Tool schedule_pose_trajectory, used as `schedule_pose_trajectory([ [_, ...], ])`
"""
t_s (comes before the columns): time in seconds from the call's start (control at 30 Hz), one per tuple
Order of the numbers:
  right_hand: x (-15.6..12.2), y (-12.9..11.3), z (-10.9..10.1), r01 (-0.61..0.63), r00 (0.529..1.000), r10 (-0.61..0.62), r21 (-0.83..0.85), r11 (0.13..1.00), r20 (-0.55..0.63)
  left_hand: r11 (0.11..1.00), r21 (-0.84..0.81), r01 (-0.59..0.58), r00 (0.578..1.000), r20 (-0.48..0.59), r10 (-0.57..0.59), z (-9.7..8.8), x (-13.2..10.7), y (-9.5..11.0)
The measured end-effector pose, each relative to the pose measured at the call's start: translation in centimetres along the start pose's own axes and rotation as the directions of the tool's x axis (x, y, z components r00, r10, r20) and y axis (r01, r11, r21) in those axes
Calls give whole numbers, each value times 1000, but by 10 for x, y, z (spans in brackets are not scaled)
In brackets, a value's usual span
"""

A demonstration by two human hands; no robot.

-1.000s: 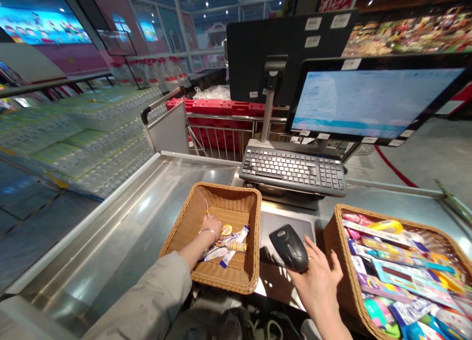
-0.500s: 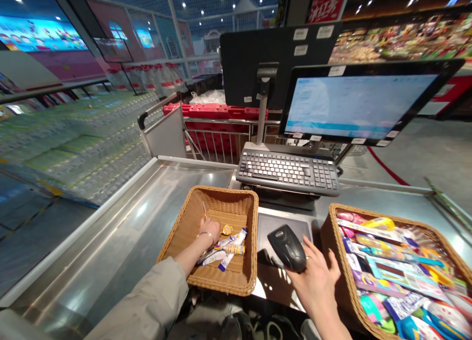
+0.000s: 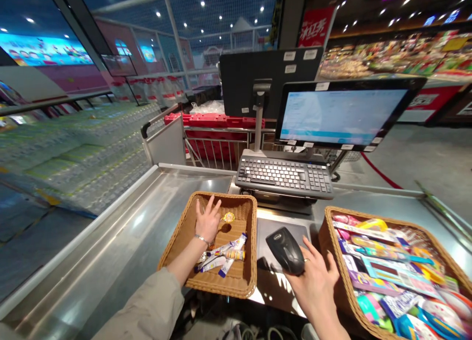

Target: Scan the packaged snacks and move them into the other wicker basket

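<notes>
While our left hand (image 3: 207,222) hovers with fingers spread wide inside the small basket (image 3: 217,287) at the near edge of the counter (image 3: 121,246), a round yellow sweet (image 3: 228,217) lies just right of its fingertips, long packets (image 3: 225,251) by the wrist. Our right hand (image 3: 317,286) holds the black scanner (image 3: 285,243) between the two baskets; the grip underneath is hidden from us. The full basket (image 3: 326,231) is cut off at the right corner. Bare steel opens leftward.

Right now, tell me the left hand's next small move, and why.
Probably lift the left hand out of the left basket and reach toward the full right basket: its fingers are spread and empty above a few sweets, while the right hand rests against the scanner.
</notes>
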State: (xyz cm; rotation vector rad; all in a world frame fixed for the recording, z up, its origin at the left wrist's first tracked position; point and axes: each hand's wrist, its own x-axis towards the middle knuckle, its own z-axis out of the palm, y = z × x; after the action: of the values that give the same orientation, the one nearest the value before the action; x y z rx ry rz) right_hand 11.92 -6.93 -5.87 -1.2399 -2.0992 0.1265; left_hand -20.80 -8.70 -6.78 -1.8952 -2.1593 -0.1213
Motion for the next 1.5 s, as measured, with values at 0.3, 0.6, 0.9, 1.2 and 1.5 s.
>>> schedule_pose_trajectory([
  [0.3, -1, -2, -8, 24, 998, -27, -55, 998, -52, 999, -33, -28, 993, -119, 23, -30, -1, 17],
  [0.6, -3, -3, -12, 37, 997, -41, -73, 997, -60, 995, -87, -55, 979, -203, 36, -51, 2, 36],
  [0.9, -2, -6, -18, 55, 993, -64, -86, 995, -99, 982, -103, -161, 945, -303, 123, -61, 8, 53],
  [1.2, -1, -5, -25, 50, 993, -62, -111, 993, -103, 967, -160, -200, 948, -280, 150, -65, 18, 65],
  [1.5, 2, -6, -30, 38, 996, -48, -118, 992, -79, 950, -165, -264, 922, -332, 199, -62, 27, 73],
])
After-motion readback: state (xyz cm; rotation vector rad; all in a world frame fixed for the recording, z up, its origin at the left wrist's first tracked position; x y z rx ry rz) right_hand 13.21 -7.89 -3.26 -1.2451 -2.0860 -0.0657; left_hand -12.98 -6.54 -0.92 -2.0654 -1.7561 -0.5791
